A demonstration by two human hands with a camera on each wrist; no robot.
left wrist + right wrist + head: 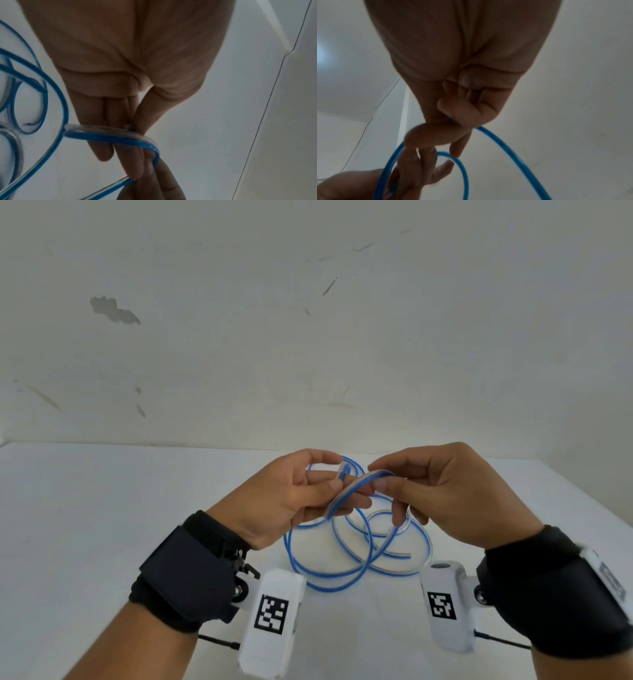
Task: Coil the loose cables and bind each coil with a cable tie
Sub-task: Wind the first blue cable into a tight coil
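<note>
Cable (pixel 356 563), 1, blue, pinched by 2 hands, left (pixel 291 494), right (pixel 455 491)

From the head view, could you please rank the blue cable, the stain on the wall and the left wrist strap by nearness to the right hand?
1. Blue cable: pinched in its fingers.
2. Left wrist strap: lower left.
3. Wall stain: far upper left.

Loose loops of thin blue cable with a clear plastic edge (pixel 346 559) sprawl across the middle of the flat white tabletop (pixel 102 525), beneath the left hand (pixel 291 498) and right hand (pixel 445 494), which nearly touch above it. Bare tabletop stretches wide to either side. A scuffed white wall (pixel 308 320) closes off the far edge.
</note>
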